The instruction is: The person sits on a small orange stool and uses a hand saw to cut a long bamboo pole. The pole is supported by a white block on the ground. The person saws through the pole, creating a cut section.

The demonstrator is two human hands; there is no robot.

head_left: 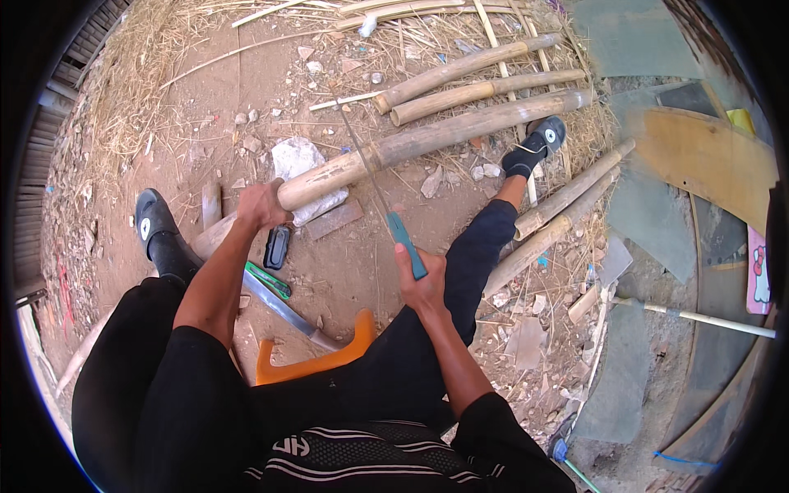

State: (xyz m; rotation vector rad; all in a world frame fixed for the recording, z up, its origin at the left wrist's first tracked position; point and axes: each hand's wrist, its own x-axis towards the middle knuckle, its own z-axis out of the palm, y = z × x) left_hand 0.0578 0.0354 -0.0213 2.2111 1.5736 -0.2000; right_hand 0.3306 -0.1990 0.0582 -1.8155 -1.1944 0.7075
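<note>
The green-handled saw [404,240] is gripped by the right hand [422,279] and crossed over the long bamboo pole [468,123] at twelve o'clock; the left hand [261,204] is set at its near end, grip unclear; shorter poles [468,72] are strewn at one, orange plastic [314,366] at seven

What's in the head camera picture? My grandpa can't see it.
A person's right hand holds a green-handled saw across a bamboo pole, and the left hand is at the pole's near end. More bamboo lies on the dirt ground.
</note>
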